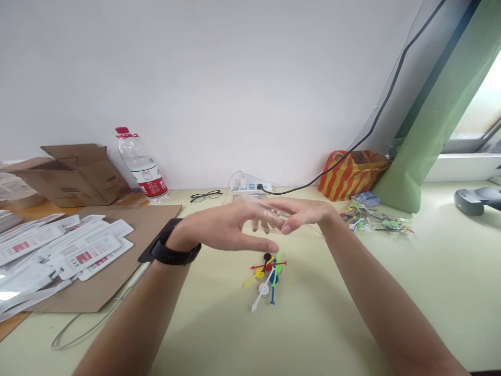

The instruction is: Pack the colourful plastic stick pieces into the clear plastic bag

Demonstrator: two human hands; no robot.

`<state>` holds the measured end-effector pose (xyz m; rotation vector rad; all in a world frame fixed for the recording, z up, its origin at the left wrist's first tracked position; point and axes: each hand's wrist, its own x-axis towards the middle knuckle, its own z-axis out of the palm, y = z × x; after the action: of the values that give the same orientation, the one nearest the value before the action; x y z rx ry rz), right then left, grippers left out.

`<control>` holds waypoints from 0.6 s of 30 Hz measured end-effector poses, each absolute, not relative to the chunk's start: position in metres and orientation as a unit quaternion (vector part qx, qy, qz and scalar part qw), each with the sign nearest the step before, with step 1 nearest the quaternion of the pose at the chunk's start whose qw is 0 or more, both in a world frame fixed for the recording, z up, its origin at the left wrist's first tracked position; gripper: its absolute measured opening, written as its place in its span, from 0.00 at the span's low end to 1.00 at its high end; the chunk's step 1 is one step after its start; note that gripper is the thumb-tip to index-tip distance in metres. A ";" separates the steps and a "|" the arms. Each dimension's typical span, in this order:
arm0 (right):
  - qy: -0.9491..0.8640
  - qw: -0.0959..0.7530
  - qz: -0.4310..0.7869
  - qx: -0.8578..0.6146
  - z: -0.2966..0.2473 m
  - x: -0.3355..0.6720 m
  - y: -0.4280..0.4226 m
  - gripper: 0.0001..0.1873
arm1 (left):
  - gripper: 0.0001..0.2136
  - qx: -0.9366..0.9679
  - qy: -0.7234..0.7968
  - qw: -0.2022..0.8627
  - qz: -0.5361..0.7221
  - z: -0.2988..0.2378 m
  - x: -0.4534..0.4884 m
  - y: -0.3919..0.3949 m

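My left hand [225,225], a black watch on its wrist, hovers above the table with its thumb stretched out and apart from the blurred fingers. Facing it, my right hand [306,211] has its thumb and fingers closed on what looks like a small clear plastic bag [278,213], smeared by motion. Whether the left fingers touch the plastic, I cannot tell. Just below both hands lies a loose cluster of plastic spinner arrows: a white arrow [263,289], a yellow arrow [259,272], a blue arrow [273,295], and red, green and black ones overlapping.
Bagged coloured arrows [385,223] lie at right, before a striped bag [348,175]. At left, white printed packets [90,250] cover a cardboard sheet [104,290]; behind are an open carton [78,175] and a bottle [144,169]. Glasses [206,196] and a power strip [250,185] line the wall.
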<state>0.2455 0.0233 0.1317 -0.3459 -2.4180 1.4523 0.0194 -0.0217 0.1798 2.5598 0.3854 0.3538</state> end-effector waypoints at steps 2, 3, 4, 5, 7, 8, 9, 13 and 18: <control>-0.828 0.196 0.510 -0.126 0.127 0.253 0.029 0.36 | 0.12 0.940 0.171 0.246 0.161 0.182 0.016 -0.017; -0.820 0.218 0.512 -0.132 0.124 0.255 0.033 0.37 | 0.11 0.936 0.189 0.237 0.180 0.183 0.014 -0.015; -0.812 0.235 0.516 -0.139 0.120 0.257 0.036 0.38 | 0.11 0.931 0.206 0.228 0.199 0.183 0.011 -0.012; -0.805 0.244 0.519 -0.150 0.116 0.259 0.040 0.38 | 0.12 0.926 0.223 0.216 0.214 0.183 0.009 -0.010; -0.791 0.251 0.521 -0.199 0.104 0.259 0.050 0.37 | 0.13 0.921 0.260 0.181 0.227 0.181 0.003 -0.002; -0.784 0.254 0.512 -0.243 0.098 0.259 0.055 0.35 | 0.13 0.919 0.282 0.158 0.227 0.179 -0.001 0.002; -0.777 0.254 0.493 -0.298 0.091 0.258 0.060 0.34 | 0.12 0.916 0.307 0.131 0.223 0.176 -0.005 0.007; -0.816 0.160 0.372 -0.413 0.069 0.251 0.072 0.20 | 0.10 0.898 0.381 0.024 0.220 0.161 -0.023 0.031; -0.884 -0.026 0.394 -0.249 0.063 0.223 0.063 0.15 | 0.08 0.889 0.418 0.036 0.182 0.150 -0.035 0.050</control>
<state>0.2230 0.0627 0.0628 -0.7950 -2.8253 1.2601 -0.0350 0.0496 0.1496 2.7322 1.2828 0.5602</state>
